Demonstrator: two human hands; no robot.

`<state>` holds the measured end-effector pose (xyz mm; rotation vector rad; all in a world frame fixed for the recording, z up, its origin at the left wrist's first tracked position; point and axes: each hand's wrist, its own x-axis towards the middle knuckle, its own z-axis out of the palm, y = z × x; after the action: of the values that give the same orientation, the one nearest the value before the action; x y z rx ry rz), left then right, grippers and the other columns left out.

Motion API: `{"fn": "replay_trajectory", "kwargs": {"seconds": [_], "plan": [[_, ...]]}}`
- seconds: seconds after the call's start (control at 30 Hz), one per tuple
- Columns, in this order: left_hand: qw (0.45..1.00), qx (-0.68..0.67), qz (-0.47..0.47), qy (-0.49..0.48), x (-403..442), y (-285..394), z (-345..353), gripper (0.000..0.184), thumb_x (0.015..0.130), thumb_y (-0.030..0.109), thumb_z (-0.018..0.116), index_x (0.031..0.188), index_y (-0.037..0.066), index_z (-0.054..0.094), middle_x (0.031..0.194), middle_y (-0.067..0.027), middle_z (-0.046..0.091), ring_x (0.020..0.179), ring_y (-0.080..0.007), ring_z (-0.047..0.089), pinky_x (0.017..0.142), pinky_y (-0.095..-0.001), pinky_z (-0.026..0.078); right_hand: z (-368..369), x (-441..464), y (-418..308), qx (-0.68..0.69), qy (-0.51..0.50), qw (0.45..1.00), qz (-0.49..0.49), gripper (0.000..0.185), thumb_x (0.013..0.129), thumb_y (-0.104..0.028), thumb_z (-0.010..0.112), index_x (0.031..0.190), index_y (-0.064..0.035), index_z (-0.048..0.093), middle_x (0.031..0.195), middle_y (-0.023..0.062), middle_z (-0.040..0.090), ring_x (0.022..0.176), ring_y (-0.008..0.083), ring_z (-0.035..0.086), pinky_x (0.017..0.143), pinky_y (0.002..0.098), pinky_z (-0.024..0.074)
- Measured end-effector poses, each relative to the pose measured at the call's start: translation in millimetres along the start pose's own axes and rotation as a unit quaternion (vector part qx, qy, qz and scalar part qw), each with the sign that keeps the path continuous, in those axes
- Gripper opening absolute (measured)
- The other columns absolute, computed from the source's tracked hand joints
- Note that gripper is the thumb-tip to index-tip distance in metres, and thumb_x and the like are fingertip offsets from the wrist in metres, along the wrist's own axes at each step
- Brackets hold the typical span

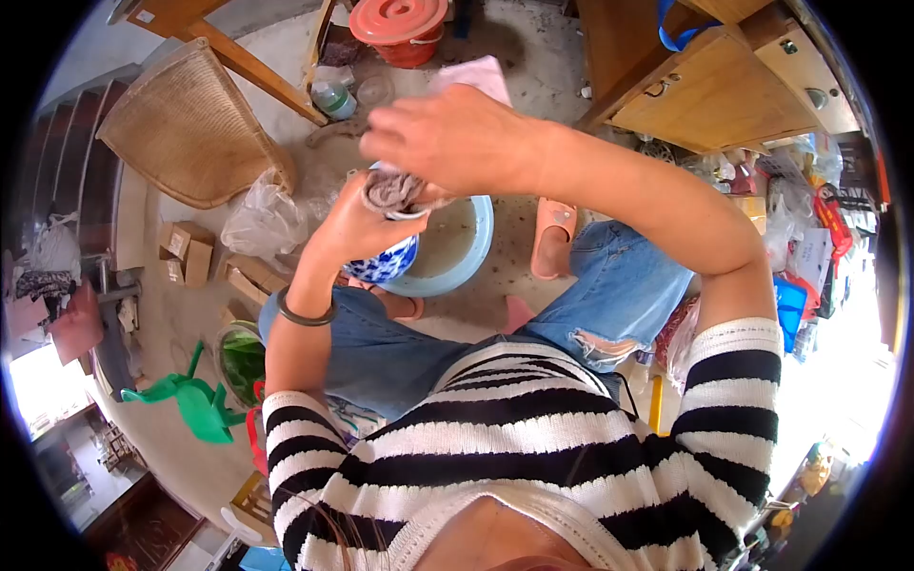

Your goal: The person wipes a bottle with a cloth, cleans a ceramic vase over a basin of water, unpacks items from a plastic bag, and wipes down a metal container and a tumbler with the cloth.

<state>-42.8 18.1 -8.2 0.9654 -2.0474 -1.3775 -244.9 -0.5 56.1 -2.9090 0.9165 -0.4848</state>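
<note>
In the head view, my left hand wraps round the neck of a blue-and-white vase, holding it tilted above the floor. A grey-brown cloth is bunched at the vase's mouth. Just over that cloth is my right hand, its fingers bent and smeared by motion, so I cannot tell whether they grip anything. Below the vase, between my feet, stands a light blue basin that seems to hold murky water. Part of the vase is hidden behind my left hand and wrist.
A red lidded bucket stands ahead, near a pink cloth and a plastic bottle. To the left are a woven chair back, cardboard boxes and a green plastic object. A wooden cabinet is at right.
</note>
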Motion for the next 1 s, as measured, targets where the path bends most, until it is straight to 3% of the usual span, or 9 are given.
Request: {"fn": "replay_trajectory", "kwargs": {"seconds": [0.1, 0.2, 0.33, 0.4, 0.5, 0.6, 0.67, 0.8, 1.0], "plan": [[0.926, 0.331, 0.104, 0.149, 7, 9, -2, 0.037, 0.065, 0.018, 0.082, 0.094, 0.003, 0.066, 0.083, -0.0117, 0.068, 0.073, -0.0337, 0.065, 0.066, -0.0392, 0.052, 8, -7, -10, 0.125, -0.072, 0.965, 0.218, 0.035, 0.083, -0.034, 0.067, 0.105, -0.0096, 0.055, 0.097, 0.0066, 0.063, 0.086, 0.0252, 0.065, 0.065, 0.0390, 0.0517], [0.841, 0.494, 0.158, 0.155, 11, 16, -6, 0.029, 0.062, 0.013, 0.078, 0.086, 0.005, 0.063, 0.080, -0.0085, 0.062, 0.073, -0.0287, 0.064, 0.067, -0.0379, 0.052, 23, -17, -20, 0.419, -0.156, 0.813, 0.371, 0.038, 0.092, -0.040, 0.056, 0.106, -0.0042, 0.056, 0.103, 0.0098, 0.067, 0.092, 0.0214, 0.066, 0.070, 0.0376, 0.0535], [0.804, 0.506, 0.261, 0.170, 18, 3, -6, 0.020, 0.066, 0.008, 0.072, 0.080, 0.007, 0.058, 0.081, -0.0074, 0.057, 0.074, -0.0267, 0.062, 0.068, -0.0358, 0.051, 59, -31, -37, 0.711, -0.142, 0.539, 0.429, 0.048, 0.098, -0.046, 0.045, 0.108, -0.0016, 0.059, 0.106, 0.0086, 0.067, 0.096, 0.0164, 0.065, 0.081, 0.0328, 0.0525], [0.811, 0.468, 0.292, 0.196, 21, -3, -2, 0.016, 0.070, 0.006, 0.070, 0.078, 0.007, 0.056, 0.080, -0.0070, 0.057, 0.071, -0.0269, 0.061, 0.066, -0.0365, 0.050, 81, -38, -30, 0.817, -0.149, 0.472, 0.298, 0.049, 0.098, -0.046, 0.044, 0.109, -0.0022, 0.061, 0.108, 0.0088, 0.067, 0.096, 0.0166, 0.065, 0.086, 0.0314, 0.0508], [0.822, 0.417, 0.316, 0.224, 23, -10, 3, 0.017, 0.070, 0.007, 0.071, 0.078, 0.007, 0.057, 0.078, -0.0076, 0.058, 0.070, -0.0287, 0.061, 0.063, -0.0373, 0.049, 85, -51, -30, 0.776, -0.185, 0.530, 0.289, 0.058, 0.093, -0.054, 0.045, 0.107, -0.0015, 0.066, 0.110, 0.0127, 0.066, 0.096, 0.0181, 0.065, 0.086, 0.0322, 0.0495], [0.853, 0.379, 0.259, 0.248, 19, -7, -3, 0.021, 0.065, 0.007, 0.074, 0.078, 0.008, 0.057, 0.074, -0.0087, 0.058, 0.068, -0.0312, 0.060, 0.060, -0.0387, 0.048, 71, -67, -24, 0.506, -0.213, 0.794, 0.261, 0.065, 0.089, -0.061, 0.047, 0.100, 0.0004, 0.066, 0.091, 0.0200, 0.069, 0.085, 0.0281, 0.067, 0.077, 0.0383, 0.0517], [0.894, 0.324, 0.188, 0.247, 13, -11, -6, 0.024, 0.061, 0.005, 0.074, 0.078, 0.008, 0.057, 0.073, -0.0097, 0.058, 0.068, -0.0327, 0.060, 0.059, -0.0396, 0.048, 38, -67, -21, 0.307, -0.216, 0.872, 0.315, 0.057, 0.091, -0.056, 0.050, 0.101, -0.0022, 0.064, 0.082, 0.0180, 0.068, 0.075, 0.0311, 0.067, 0.069, 0.0413, 0.0510], [0.916, 0.299, 0.168, 0.207, 14, -13, -3, 0.027, 0.057, 0.004, 0.074, 0.078, 0.006, 0.057, 0.073, -0.0110, 0.059, 0.068, -0.0344, 0.060, 0.057, -0.0406, 0.047, 7, -62, -19, 0.159, -0.014, 0.945, 0.286, 0.066, 0.088, -0.062, 0.050, 0.095, 0.0027, 0.063, 0.069, 0.0194, 0.066, 0.065, 0.0392, 0.065, 0.062, 0.0463, 0.0518], [0.881, 0.341, 0.220, 0.244, 17, -4, 3, 0.026, 0.058, 0.007, 0.074, 0.077, 0.004, 0.057, 0.077, -0.0116, 0.059, 0.071, -0.0348, 0.060, 0.061, -0.0422, 0.047, 6, -29, -27, 0.295, -0.078, 0.887, 0.347, 0.056, 0.091, -0.057, 0.050, 0.104, -0.0040, 0.064, 0.079, 0.0169, 0.069, 0.074, 0.0348, 0.067, 0.069, 0.0422, 0.0514]]}}
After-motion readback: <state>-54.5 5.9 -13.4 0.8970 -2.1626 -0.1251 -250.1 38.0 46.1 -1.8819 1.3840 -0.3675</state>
